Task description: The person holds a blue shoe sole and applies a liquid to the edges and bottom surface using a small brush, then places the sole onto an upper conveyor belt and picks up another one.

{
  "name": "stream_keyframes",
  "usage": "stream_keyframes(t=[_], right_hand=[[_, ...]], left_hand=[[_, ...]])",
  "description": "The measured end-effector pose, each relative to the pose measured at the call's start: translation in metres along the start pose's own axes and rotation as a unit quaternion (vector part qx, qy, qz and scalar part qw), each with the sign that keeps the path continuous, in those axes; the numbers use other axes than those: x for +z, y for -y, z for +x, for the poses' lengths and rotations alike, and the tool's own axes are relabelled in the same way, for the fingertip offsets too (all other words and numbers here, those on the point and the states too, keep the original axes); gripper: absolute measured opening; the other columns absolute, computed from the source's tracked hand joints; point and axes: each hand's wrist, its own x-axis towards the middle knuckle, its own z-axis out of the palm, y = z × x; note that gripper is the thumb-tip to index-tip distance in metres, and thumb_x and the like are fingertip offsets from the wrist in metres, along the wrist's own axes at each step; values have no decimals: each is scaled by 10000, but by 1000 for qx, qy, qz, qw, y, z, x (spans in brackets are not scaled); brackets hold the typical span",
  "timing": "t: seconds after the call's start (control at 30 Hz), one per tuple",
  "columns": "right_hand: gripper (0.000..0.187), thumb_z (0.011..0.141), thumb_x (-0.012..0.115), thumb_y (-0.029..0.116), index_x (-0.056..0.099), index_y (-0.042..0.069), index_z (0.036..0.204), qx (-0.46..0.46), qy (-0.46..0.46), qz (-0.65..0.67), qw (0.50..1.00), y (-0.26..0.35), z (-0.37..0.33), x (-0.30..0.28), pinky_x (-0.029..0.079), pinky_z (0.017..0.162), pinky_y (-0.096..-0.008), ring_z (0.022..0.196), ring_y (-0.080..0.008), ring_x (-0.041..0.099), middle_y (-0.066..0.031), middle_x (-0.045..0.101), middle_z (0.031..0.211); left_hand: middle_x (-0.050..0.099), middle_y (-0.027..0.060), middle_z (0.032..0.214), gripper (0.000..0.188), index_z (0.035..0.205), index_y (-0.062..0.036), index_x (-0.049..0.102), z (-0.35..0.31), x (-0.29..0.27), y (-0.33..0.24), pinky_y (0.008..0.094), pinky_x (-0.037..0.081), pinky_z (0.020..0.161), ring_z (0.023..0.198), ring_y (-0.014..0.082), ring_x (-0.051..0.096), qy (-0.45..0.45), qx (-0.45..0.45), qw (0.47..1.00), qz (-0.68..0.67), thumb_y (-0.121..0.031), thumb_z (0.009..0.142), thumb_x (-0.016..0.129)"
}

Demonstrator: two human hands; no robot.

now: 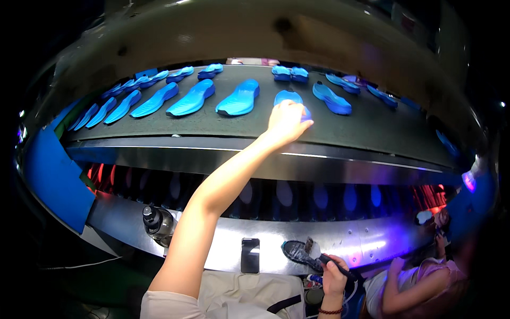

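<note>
My left hand (pixel 289 123) reaches far forward over the dark conveyor belt (pixel 207 126), its fingers closed on a blue shoe sole (pixel 288 97) that they partly cover. To its left on the belt lies a larger blue sole (pixel 239 99); to its right, another blue sole (pixel 332 99). Low in the picture, near my lap, my right hand (pixel 334 275) is wrapped round the dark handle of a brush (pixel 314 250). The brush's pale, stained bristles are over a black oval dish (pixel 294 252) with whitish smears, on the metal ledge.
More blue soles (pixel 192 99) lie in rows on the belt. Below, a lit lower level (pixel 284 194) holds dark, upright shapes. On the metal ledge (pixel 226 244) stand a dark bottle (pixel 158 226) and a phone (pixel 250 255). A co-worker (pixel 417 284) sits close on the right.
</note>
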Motion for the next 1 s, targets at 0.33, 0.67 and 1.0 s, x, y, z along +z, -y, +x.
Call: stream_keyframes(t=[0.33, 0.67, 1.0], right_hand=[[212, 778, 575, -5, 592, -57, 983, -19, -69, -2, 997, 16, 19, -3, 500, 766, -308, 876, -225, 599, -132, 612, 939], [201, 763, 578, -32, 606, -78, 956, 43, 59, -11, 997, 10, 18, 36, 471, 839, -295, 868, -206, 618, -180, 643, 941], [136, 763, 647, 35, 663, 13, 895, -32, 138, -276, 951, -15, 47, 108, 464, 615, -219, 692, -102, 608, -73, 666, 820]], left_hand=[[517, 152, 1150, 508, 1225, 36, 388, -189, -32, -22, 321, 474, 856, 979, 206, 563, -13, -321, 538, -779, -19, 755, 572], [481, 185, 1225, 861, 1345, -61, 313, -332, 13, -29, 472, 405, 948, 1114, 321, 497, 229, -417, 353, -805, -706, 779, 380], [500, 192, 1191, 901, 1340, -105, 327, -309, 21, -88, 471, 392, 943, 1098, 318, 498, 94, -489, 387, -776, -762, 779, 70]])
